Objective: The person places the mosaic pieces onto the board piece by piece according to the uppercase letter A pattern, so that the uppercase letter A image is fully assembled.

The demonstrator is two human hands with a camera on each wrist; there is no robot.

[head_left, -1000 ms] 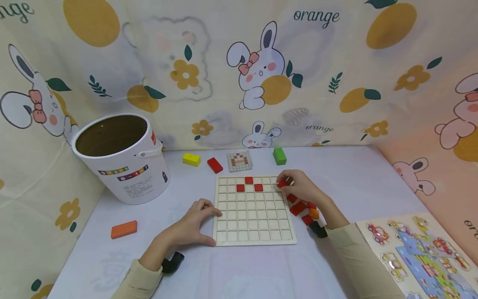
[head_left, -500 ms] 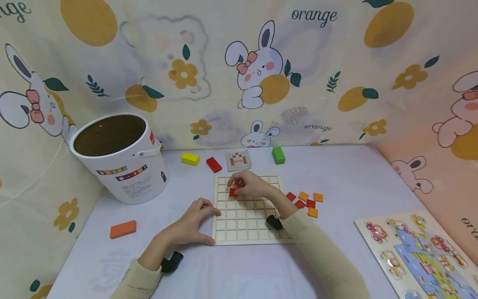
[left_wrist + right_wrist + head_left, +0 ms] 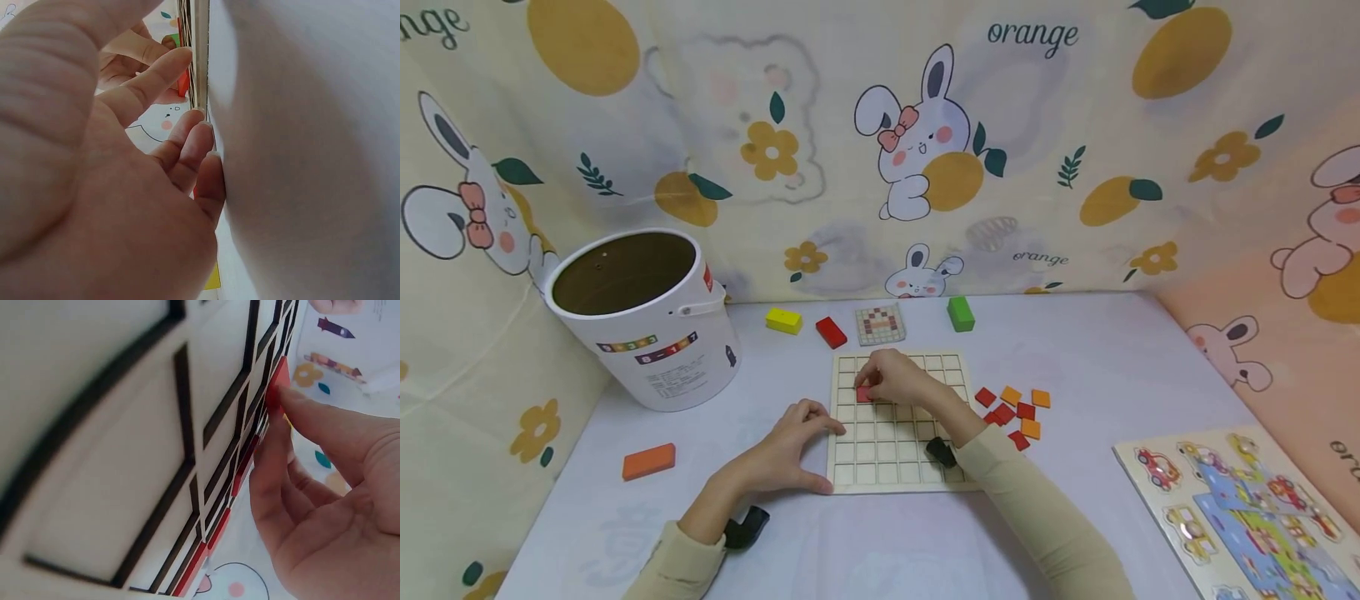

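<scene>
A pale wooden grid board (image 3: pixel 887 487) lies on the table in the head view. My left hand (image 3: pixel 786 446) rests along its left edge, thumb and fingers spread and touching the rim. Over the board's upper left, my right hand (image 3: pixel 891 379) pinches a red square tile (image 3: pixel 279 381) between thumb and fingers, close over the grid. Red tiles (image 3: pixel 245 465) sit in the grid in the right wrist view; in the head view the right hand hides them. Several loose red tiles (image 3: pixel 986 397) and orange tiles (image 3: pixel 1041 397) lie right of the board.
Behind the board lie a yellow block (image 3: pixel 784 321), a red block (image 3: pixel 831 332), a pattern card (image 3: pixel 880 324) and a green block (image 3: pixel 960 314). A white bucket (image 3: pixel 685 375) stands back left, an orange block (image 3: pixel 649 462) before it. A picture puzzle (image 3: pixel 1150 492) lies at right.
My right hand has moved left from the tile pile to the board's upper left, carrying a red tile, then slightly lower there. My left hand has stayed at the board's edge.
</scene>
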